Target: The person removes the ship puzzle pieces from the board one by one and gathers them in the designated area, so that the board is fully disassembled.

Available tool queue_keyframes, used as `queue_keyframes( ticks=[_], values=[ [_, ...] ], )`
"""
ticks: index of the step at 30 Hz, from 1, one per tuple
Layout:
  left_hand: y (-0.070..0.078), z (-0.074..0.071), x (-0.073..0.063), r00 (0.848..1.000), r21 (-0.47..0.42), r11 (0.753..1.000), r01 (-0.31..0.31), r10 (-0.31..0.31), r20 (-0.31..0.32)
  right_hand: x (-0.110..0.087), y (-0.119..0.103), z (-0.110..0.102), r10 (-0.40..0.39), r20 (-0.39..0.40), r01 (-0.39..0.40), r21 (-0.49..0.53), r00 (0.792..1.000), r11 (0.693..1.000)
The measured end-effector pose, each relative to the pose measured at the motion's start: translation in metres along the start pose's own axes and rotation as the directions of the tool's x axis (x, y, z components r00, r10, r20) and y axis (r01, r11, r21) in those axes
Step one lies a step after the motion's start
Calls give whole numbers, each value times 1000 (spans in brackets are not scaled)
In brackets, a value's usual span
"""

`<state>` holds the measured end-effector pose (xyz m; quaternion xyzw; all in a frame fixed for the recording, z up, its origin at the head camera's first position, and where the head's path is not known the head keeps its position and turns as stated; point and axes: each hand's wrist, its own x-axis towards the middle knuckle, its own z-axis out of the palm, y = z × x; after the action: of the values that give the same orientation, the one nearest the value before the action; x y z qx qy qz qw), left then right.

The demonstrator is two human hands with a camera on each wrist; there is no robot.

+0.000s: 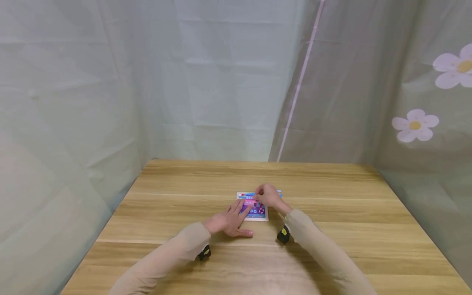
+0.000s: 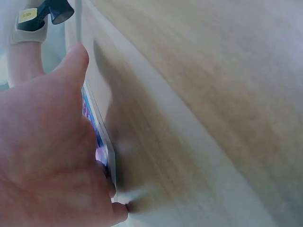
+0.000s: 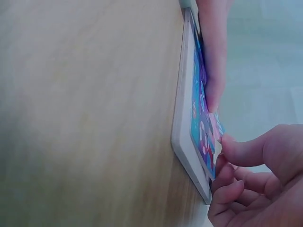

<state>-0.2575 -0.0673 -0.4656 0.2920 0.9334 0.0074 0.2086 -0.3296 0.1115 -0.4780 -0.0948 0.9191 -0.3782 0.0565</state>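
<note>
A thin, white-edged board (image 1: 267, 218) lies flat on the table, with a printed layer in blue, purple and pink (image 1: 258, 213) on top. My left hand (image 1: 233, 219) rests on its left part, fingers spread and thumb out on the wood. At the upper right of the board, my right hand (image 1: 270, 196) pinches the edge of the printed layer (image 3: 204, 135) between thumb and fingertips. From the right wrist side, a pink and light blue bit shows by the right thumb (image 3: 236, 149). The left wrist view shows mostly the left hand (image 2: 47, 151), covering much of the board.
The wooden table (image 1: 166, 184) spreads out around the board. Grey-green curtains (image 1: 221, 82) hang behind and on both sides, with white flowers (image 1: 415, 125) printed on the right one. Each wrist wears a small black camera (image 1: 283, 234).
</note>
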Motion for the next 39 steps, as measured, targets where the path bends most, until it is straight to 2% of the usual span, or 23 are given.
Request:
queue_keyframes(
  ticks=[5, 11, 15, 20, 27, 34, 39],
  values=[
    [-3, 2, 3, 1000, -29, 1000, -5, 5, -2, -2, -1, -2, -25, -10, 25, -5, 1000, 1000],
    [-6, 1, 2, 999, -56, 998, -32, 32, 13, -2, 4, -2, -66, 14, 65, 50, 998, 997],
    [-5, 4, 1, 999, -56, 998, -31, 32, 14, -2, 5, -1, -59, 41, 54, 98, 997, 994],
    [-4, 4, 1, 1000, -27, 1000, -3, 3, 11, -2, 1, -1, -48, 55, 40, 143, 997, 989],
    [-2, 5, 3, 999, -12, 1000, 28, -27, 21, 0, -4, -2, -43, 74, 37, 76, 996, 996],
    [-2, 5, 2, 1000, 3, 1000, 24, -24, 18, 1, -7, -3, -20, 113, 14, 53, 993, 998],
    [-2, 4, 2, 1000, 7, 1000, 18, -18, 11, 1, -7, -3, -36, 110, 32, 41, 993, 999]
  ],
)
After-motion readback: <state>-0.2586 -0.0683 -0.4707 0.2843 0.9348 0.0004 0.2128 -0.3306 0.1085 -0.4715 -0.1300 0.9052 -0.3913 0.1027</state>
